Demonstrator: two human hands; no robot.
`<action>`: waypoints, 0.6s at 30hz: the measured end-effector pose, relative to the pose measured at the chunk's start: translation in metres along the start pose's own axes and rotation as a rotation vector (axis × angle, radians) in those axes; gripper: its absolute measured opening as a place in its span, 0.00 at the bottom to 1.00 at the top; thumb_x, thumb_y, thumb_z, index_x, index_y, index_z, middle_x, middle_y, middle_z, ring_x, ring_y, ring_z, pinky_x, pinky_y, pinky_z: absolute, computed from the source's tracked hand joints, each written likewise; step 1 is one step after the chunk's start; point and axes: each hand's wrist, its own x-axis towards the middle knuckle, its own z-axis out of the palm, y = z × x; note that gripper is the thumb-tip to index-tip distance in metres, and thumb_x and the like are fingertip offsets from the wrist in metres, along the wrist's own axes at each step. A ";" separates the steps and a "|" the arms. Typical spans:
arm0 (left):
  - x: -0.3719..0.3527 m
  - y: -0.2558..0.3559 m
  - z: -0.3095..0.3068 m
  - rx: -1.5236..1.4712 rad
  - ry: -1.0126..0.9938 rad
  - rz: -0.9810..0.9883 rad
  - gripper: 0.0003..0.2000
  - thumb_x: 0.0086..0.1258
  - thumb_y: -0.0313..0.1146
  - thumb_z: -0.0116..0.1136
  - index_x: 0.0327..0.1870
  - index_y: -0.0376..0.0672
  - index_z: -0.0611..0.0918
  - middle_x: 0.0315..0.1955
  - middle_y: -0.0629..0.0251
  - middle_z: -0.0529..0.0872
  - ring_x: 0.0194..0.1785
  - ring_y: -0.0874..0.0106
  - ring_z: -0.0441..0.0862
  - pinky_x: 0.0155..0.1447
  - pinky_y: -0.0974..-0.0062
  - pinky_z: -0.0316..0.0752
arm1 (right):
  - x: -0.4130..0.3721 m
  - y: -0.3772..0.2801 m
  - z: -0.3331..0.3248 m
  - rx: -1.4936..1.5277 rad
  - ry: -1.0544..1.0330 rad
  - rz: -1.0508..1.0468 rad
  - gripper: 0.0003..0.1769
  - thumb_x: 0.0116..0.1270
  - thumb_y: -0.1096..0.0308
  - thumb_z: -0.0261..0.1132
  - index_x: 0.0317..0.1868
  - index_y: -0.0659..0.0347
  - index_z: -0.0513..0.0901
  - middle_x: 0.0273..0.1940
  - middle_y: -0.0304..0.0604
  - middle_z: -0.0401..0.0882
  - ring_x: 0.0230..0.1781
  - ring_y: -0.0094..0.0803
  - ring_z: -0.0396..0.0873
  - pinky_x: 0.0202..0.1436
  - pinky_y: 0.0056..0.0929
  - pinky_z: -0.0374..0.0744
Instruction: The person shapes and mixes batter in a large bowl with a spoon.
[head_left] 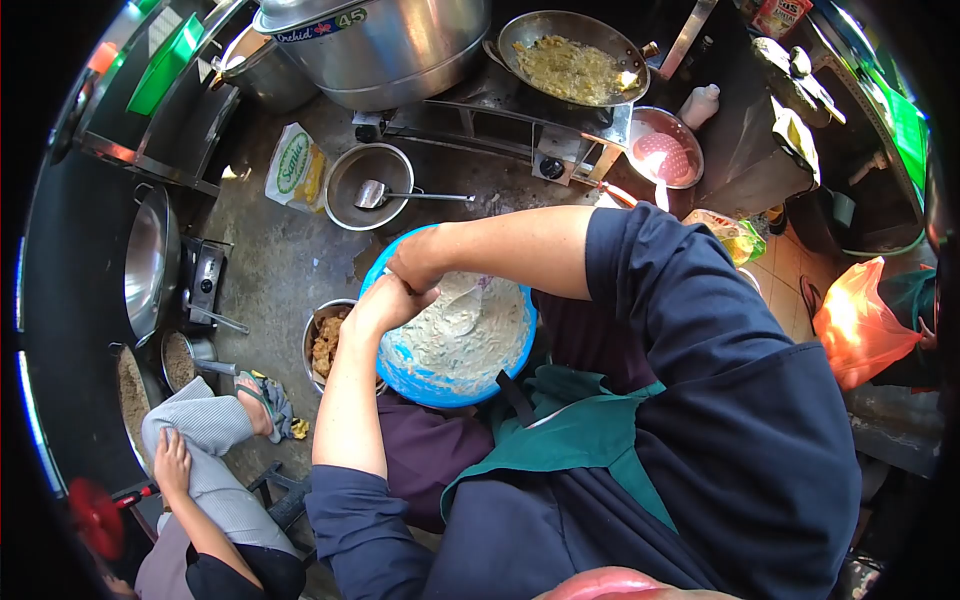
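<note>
A blue basin (530,330) holds a pale, lumpy batter with green flecks (455,325). At the basin's upper left rim, my left hand (388,303) and my right hand (418,258) come together, fingers bent and touching. Whatever may be between the fingers is hidden. Left of the basin, partly behind my left forearm, stands a metal pot with browned pieces of food (326,340).
A pan of frying food (570,70) stands on the stove beside a large steamer (375,50). A metal bowl (345,190) with a spatula and an oil pouch (296,168) lie ahead. Another person (215,470) sits at lower left.
</note>
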 end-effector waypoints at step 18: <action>0.002 -0.003 0.004 0.015 0.023 0.024 0.22 0.60 0.49 0.60 0.45 0.39 0.82 0.40 0.52 0.85 0.49 0.61 0.81 0.51 0.67 0.73 | 0.002 0.000 0.001 0.001 -0.018 0.008 0.19 0.47 0.67 0.65 0.41 0.66 0.82 0.38 0.54 0.82 0.41 0.45 0.81 0.43 0.38 0.77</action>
